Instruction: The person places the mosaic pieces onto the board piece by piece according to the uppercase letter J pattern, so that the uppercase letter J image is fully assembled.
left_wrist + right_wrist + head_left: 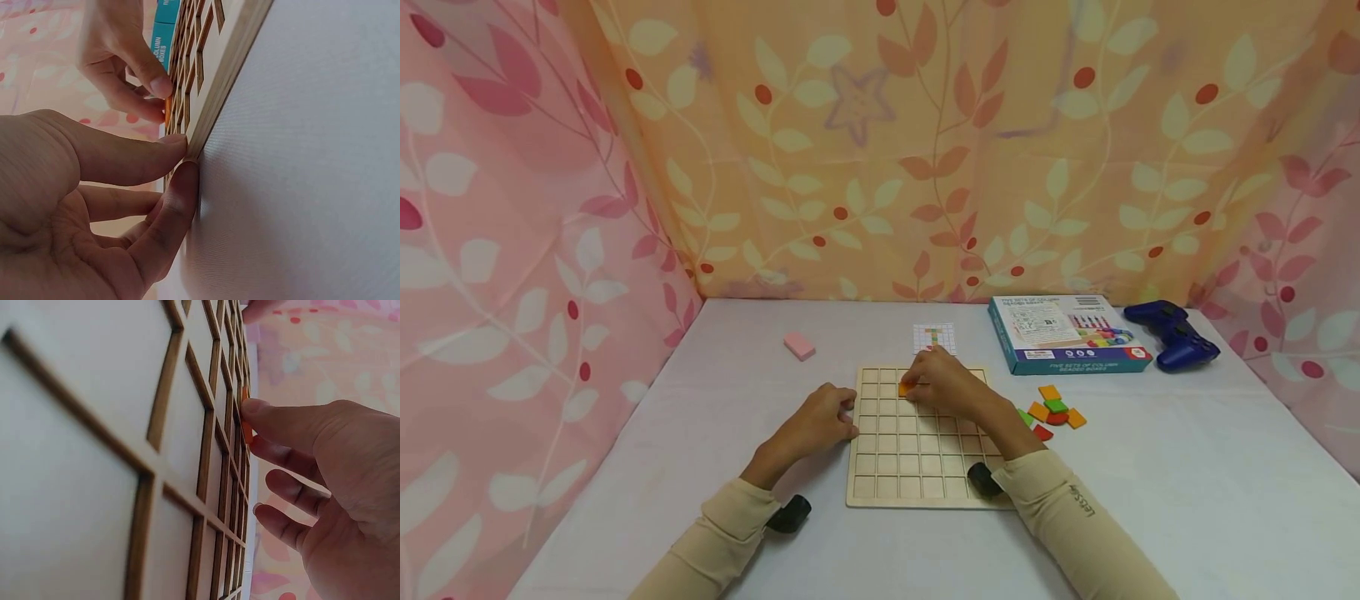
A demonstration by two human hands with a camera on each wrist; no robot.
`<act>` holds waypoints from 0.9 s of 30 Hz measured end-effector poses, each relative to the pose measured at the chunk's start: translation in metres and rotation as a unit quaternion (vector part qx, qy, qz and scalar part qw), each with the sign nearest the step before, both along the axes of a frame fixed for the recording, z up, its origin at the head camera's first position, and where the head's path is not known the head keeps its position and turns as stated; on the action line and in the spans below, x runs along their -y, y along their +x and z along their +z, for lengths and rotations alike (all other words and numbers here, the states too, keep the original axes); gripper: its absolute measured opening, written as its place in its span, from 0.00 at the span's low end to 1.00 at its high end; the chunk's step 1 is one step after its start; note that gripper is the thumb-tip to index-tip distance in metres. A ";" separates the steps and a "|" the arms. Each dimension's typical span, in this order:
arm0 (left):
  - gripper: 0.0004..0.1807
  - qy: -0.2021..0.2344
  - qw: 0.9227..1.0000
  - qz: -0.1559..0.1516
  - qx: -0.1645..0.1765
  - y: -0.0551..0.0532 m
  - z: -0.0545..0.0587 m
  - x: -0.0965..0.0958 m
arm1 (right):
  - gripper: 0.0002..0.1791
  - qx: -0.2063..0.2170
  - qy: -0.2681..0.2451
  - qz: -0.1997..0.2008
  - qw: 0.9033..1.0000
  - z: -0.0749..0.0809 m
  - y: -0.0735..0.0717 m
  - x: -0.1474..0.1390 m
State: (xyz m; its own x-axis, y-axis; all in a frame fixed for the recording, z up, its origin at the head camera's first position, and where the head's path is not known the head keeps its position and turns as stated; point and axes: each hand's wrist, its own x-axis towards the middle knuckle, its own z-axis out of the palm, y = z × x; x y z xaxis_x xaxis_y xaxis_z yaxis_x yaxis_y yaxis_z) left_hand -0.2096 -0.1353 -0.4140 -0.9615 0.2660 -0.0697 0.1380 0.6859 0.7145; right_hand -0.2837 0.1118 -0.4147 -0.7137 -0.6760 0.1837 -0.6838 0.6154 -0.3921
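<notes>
An orange square tile sat at the upper part of a gridded wooden board, left of its middle, near the centre of the frame. The right hand held it, pinched between thumb and finger; the other fingers were spread apart from it. The tile lay at the fingertips, to the left of that hand, nearer to it than to the left one. Being square, it showed no long axis; the right wrist view caught it nearly edge-on against the board, and whether it was fully seated in a cell could not be told.

The left hand touched the board's left edge with thumb and finger; whether it pinched the edge or only rested there was unclear. The two hands were apart, with grid cells between them.

White tabletop stretched left of the board, while the right forearm crossed the board's right side. Beyond the top edge, a pattern card lay close to the right hand. Loose coloured tiles lay right of the board, below a teal-sided boxed set and a blue game controller. A pink block lay upper left of the board.
</notes>
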 end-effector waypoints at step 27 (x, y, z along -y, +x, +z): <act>0.33 -0.013 1.000 0.009 0.007 0.003 0.004 -0.002 | 0.17 0.124 -0.032 -0.096 0.987 0.021 0.022 -0.080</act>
